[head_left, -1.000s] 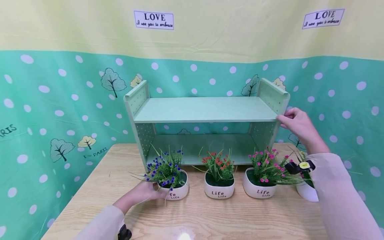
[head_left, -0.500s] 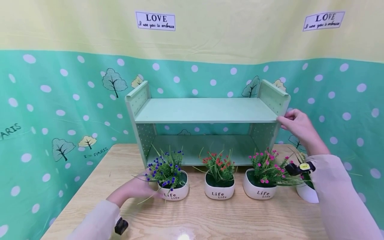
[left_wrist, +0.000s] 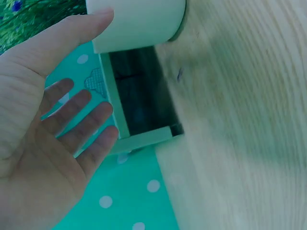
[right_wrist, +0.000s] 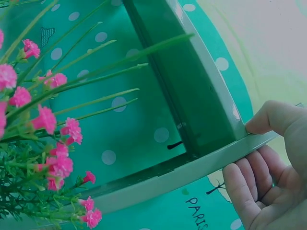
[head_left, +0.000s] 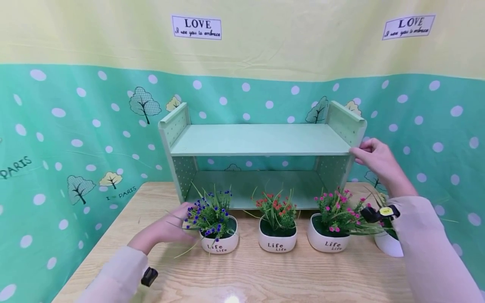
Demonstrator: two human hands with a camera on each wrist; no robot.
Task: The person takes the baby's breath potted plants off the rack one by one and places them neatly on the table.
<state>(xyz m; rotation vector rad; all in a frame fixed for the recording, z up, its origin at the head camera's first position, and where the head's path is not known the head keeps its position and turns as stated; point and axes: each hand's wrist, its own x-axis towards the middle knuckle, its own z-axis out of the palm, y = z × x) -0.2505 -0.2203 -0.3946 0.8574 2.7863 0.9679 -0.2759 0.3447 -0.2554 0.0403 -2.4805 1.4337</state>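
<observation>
A pale green two-tier shelf (head_left: 257,139) stands at the back of the wooden table. My right hand (head_left: 379,162) pinches the front edge of its right side panel, thumb on one face and curled fingers on the other in the right wrist view. At the left, my left hand (head_left: 166,229) is beside a white pot with blue flowers (head_left: 219,244). Its fingers are spread and loosely straight in the left wrist view, and the thumb (left_wrist: 86,28) overlaps the pot's wall there. The flowers partly hide the fingertips in the head view.
In front of the shelf sit a white pot with orange-red flowers (head_left: 278,243) and one with pink flowers (head_left: 329,243). Another white pot (head_left: 390,244) stands partly behind the right sleeve. A dotted green cloth (head_left: 94,126) hangs behind the table (head_left: 212,277).
My left hand has loosened from the blue-flower pot and drawn back to the left, its fingers opening. The right hand keeps its pinch on the shelf. The pots stay in place.
</observation>
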